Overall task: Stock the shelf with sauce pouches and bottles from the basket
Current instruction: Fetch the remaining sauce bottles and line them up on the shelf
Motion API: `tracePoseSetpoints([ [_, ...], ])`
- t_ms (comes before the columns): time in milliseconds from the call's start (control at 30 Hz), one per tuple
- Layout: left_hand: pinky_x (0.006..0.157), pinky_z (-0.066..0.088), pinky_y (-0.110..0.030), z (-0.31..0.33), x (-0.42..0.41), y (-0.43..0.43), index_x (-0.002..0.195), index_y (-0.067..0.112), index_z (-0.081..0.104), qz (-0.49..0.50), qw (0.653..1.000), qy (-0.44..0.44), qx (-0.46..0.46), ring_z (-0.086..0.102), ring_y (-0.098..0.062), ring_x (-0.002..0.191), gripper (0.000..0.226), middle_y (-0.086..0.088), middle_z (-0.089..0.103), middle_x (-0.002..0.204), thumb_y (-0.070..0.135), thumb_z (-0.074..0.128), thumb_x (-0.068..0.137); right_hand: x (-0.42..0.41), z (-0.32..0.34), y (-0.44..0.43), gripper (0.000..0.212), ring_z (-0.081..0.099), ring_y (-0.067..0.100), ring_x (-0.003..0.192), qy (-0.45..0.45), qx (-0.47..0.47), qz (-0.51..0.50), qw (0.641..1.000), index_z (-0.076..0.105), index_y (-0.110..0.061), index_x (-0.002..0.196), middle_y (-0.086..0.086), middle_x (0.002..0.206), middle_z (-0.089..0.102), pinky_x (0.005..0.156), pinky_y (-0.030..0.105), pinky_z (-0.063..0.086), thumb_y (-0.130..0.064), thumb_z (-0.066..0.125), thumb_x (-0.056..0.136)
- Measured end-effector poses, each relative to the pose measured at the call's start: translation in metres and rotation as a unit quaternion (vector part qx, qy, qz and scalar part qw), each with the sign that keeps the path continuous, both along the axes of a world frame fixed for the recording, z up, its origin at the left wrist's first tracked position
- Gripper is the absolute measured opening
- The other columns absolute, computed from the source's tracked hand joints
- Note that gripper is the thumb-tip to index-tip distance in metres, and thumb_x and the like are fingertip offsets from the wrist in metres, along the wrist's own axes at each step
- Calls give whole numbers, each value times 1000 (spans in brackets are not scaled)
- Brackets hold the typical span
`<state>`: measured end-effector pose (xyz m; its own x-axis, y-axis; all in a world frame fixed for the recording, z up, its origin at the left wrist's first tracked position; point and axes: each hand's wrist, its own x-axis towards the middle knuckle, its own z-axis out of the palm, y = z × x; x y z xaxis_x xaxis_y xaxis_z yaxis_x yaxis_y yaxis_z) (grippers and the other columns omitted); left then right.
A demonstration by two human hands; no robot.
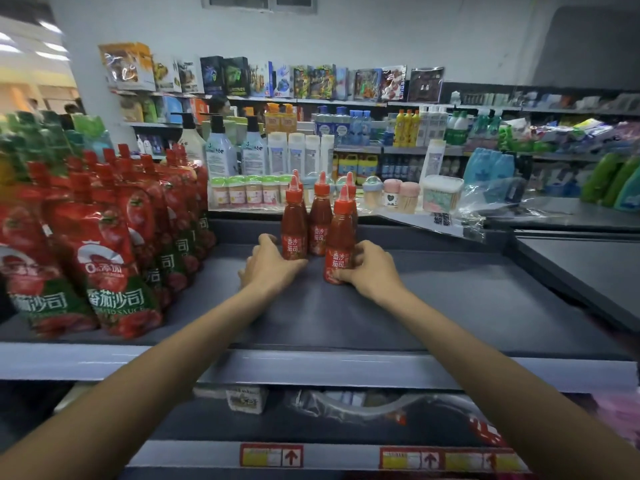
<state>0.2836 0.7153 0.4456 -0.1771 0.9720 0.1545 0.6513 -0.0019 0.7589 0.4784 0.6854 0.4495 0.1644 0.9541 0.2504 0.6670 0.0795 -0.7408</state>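
I'm reaching over a dark grey shelf point(433, 306) whose bare surface fills the middle of the frame. My right hand point(372, 268) is wrapped around the nearest sauce bottle point(341, 244), which stands upright on the shelf. My left hand point(268, 265) is curled loosely against the base of the bottle on the left point(294, 230), touching it; more bottles point(320, 220) stand just behind. Red sauce pouches point(104, 244) stand in rows along the left of the frame. Beyond the shelf's back edge, shampoo bottles point(221, 150) and small jars point(246, 192) fill further shelving under a white wall point(346, 36). Price tags point(272, 455) run along the lower shelf edge at the bottom.
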Motion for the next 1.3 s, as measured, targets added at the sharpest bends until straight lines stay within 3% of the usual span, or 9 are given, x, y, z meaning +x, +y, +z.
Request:
tracePoseSetpoints([
  [100,106,40,-53,-2,-2,7,116,27,43,-16,999,27,9,59,-30,122,65,-1,65,123,57,76,70,-7,-3,16,45,70,22,101,-1,6,-1,1000,60,-24,105,2,107,75,87,36,54,-26,91,73],
  [233,104,37,-52,-6,-3,15,119,24,47,4,999,45,18,59,-31,124,62,-1,67,124,58,74,75,-13,-6,29,48,71,22,99,-4,13,4,1000,70,-20,116,3,105,77,90,35,55,-27,91,74],
  [433,110,28,-58,-10,-1,21,113,29,56,37,995,92,18,57,-30,126,51,2,70,120,65,67,79,-19,-7,38,42,72,18,91,3,21,1,1000,73,-20,114,0,93,77,88,35,57,-27,90,76],
  [667,109,25,-55,-14,-3,21,117,33,62,31,997,60,38,62,-25,122,46,8,74,116,64,70,83,-25,-13,41,36,66,7,77,29,42,-28,998,63,-20,97,-13,79,67,80,33,55,-26,91,76],
  [900,113,27,-55,-12,-5,17,116,34,65,33,997,47,41,63,-22,120,44,10,75,113,61,74,82,-29,-20,44,37,71,15,83,9,69,-29,997,62,-21,99,-9,85,71,85,42,59,-31,90,76],
  [1100,114,26,-58,-12,-5,18,117,34,66,35,998,42,38,62,-22,121,44,10,75,114,61,74,82,-27,-22,45,40,72,13,89,16,69,-11,997,67,-23,108,-5,98,76,88,42,60,-33,89,76],
  [1300,113,26,-56,-11,-6,17,120,33,67,32,998,36,37,62,-21,121,47,10,75,115,60,75,82,-27,-24,49,44,73,11,84,30,63,-10,998,65,-23,101,-7,92,76,86,41,61,-31,94,70],
])
